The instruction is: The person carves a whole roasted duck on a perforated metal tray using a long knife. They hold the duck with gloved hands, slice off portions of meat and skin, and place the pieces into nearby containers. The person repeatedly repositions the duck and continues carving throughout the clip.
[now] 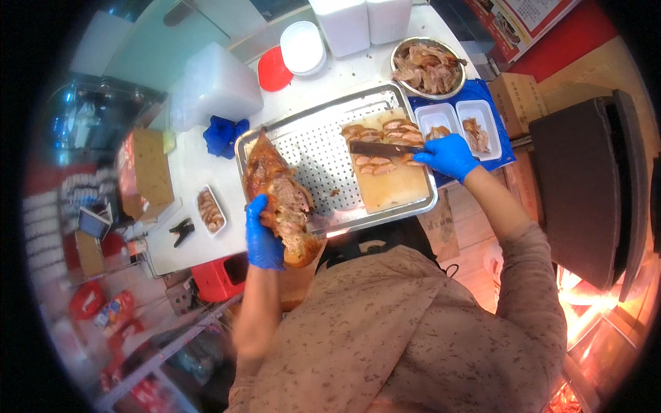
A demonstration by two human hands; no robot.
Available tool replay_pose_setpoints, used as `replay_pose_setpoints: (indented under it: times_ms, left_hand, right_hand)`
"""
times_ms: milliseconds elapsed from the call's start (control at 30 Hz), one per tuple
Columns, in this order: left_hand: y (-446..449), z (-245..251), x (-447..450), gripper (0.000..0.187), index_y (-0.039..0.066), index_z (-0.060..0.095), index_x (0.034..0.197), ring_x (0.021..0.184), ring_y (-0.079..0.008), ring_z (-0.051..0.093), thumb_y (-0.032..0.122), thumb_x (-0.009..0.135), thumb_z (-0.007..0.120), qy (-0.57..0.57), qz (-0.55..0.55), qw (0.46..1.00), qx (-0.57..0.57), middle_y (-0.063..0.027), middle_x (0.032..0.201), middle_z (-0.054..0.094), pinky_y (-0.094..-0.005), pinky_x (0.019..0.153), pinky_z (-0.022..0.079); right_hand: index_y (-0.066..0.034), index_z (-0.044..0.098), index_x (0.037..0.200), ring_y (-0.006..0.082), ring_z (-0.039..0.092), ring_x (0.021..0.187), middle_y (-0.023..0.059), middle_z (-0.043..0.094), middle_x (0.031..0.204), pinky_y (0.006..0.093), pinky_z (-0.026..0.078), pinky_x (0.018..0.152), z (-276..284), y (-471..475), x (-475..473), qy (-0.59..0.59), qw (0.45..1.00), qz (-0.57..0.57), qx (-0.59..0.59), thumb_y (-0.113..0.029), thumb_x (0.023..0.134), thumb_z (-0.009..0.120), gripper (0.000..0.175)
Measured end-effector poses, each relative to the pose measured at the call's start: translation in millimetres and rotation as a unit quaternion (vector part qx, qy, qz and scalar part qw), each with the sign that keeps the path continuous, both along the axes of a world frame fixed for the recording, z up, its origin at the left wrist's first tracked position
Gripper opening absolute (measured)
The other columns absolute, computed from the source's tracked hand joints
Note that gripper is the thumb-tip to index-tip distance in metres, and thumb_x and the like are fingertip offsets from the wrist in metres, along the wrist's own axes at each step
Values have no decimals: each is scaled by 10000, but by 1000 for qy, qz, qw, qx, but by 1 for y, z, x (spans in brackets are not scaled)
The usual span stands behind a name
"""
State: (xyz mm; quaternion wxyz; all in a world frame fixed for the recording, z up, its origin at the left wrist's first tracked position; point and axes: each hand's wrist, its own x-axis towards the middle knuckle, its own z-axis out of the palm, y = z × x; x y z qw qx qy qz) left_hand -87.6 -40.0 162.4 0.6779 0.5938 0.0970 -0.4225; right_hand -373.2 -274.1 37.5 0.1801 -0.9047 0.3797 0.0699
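My left hand [264, 233], in a blue glove, grips a partly carved roast duck carcass [279, 199] over the left side of a perforated metal tray [320, 144]. Its browned skin remains toward the far end, while pale meat and bone show nearer me. In my right hand [450, 157], also gloved, is the handle of a dark-bladed knife [379, 149]. The blade lies across rows of sliced meat [374, 164] on a yellowish cutting board [395, 192] at the tray's right. Part of the slices is hidden under the blade.
A steel bowl [393, 62] of meat pieces stands at the back right. White plastic containers [498, 126] with some meat sit on blue material. Left of the tray are a filled white box [223, 219], a black clip [182, 231] and crumpled blue gloves [222, 137]. Stacked clear containers [227, 77] rise behind.
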Motion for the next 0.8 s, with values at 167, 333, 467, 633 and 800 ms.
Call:
replay_pose_setpoints:
  times_ms: [167,333,467,633,800]
  left_hand:
    - [34,-57,38,444,55,553,1192,952,-222,592,308,834,626,25,-77,996,-37,-87,1099,621,-373,825,487]
    - [25,-34,20,494,51,539,1243,1042,-270,614,324,839,618,24,-95,993,-65,-106,1164,623,-427,897,502]
    - [31,-39,25,488,52,541,1241,1042,-265,613,324,843,612,13,-86,994,-62,-98,1164,624,-415,894,503]
    - [32,-39,25,502,55,537,1247,1033,-261,611,334,837,613,19,-90,994,-61,-104,1155,625,-399,893,501]
    - [41,-59,36,526,53,533,1251,1032,-268,609,350,826,622,50,-91,993,-50,-111,1158,620,-403,898,496]
  right_hand:
    - [-144,718,804,302,648,663,127,672,736,397,510,621,-6,2,5,-46,998,-16,-27,-615,731,639,483]
    - [-129,708,807,304,651,665,130,673,744,390,517,625,-9,9,3,-94,992,-77,-28,-618,673,694,507]
    - [-99,669,804,317,653,665,146,659,712,405,511,592,13,11,-10,-65,984,-164,34,-609,654,721,534]
    - [-122,684,850,312,650,648,127,661,705,396,516,594,-10,35,-30,-93,988,-123,-28,-487,672,766,415]
    - [-182,702,927,295,657,662,101,675,730,399,522,606,-31,42,-20,-130,988,-71,-49,-426,708,746,330]
